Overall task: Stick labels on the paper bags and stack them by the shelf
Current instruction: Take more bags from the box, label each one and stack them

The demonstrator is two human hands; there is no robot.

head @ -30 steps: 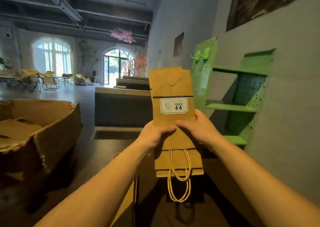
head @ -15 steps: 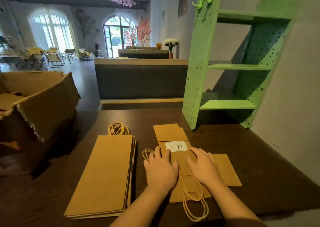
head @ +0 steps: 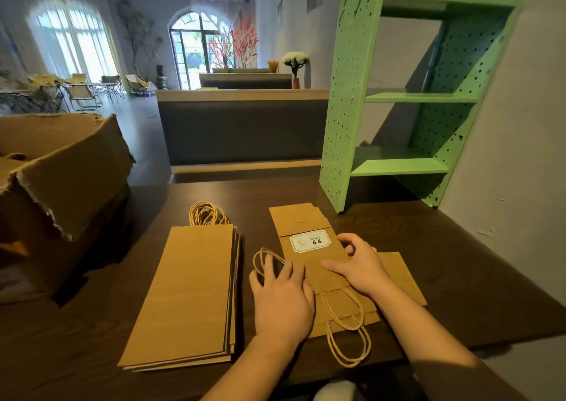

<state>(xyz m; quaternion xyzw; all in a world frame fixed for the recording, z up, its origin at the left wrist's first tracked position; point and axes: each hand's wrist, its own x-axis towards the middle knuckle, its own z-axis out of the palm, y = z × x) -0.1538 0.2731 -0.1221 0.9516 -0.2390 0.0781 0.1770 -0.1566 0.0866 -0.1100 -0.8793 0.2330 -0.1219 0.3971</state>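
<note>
Brown kraft paper fills the middle of the head view. The labelled paper bag [head: 309,266] lies flat on the dark surface [head: 459,263], just in front of the foot of the green shelf [head: 349,94], with its twine handles [head: 346,333] pointing toward me. Its white label [head: 310,241] reads upside down from here. I can make out "9.9", but the smaller print is too fine to read.

More bags lie under it, mostly hidden. One shows as a skewed corner [head: 398,275] out to the right, and another only as a loop of twine [head: 266,259] on the left. I cannot count them.

The left hand [head: 281,299] lies palm down over the bag's left edge and that loop, fingers nearly straight, grip wide and holding nothing. The right hand [head: 361,266] rests on the bag's right side, thumb stretched across the paper and fingers bent at the edge beside the label. I cannot tell whether they hook under the paper, though the grip looks loose rather than closed.

To the left sits a stack of plain bags [head: 190,293], handles at its far end. The torn cardboard box [head: 61,171] is cut off by the left edge of the frame, and the shelf by the top edge.
</note>
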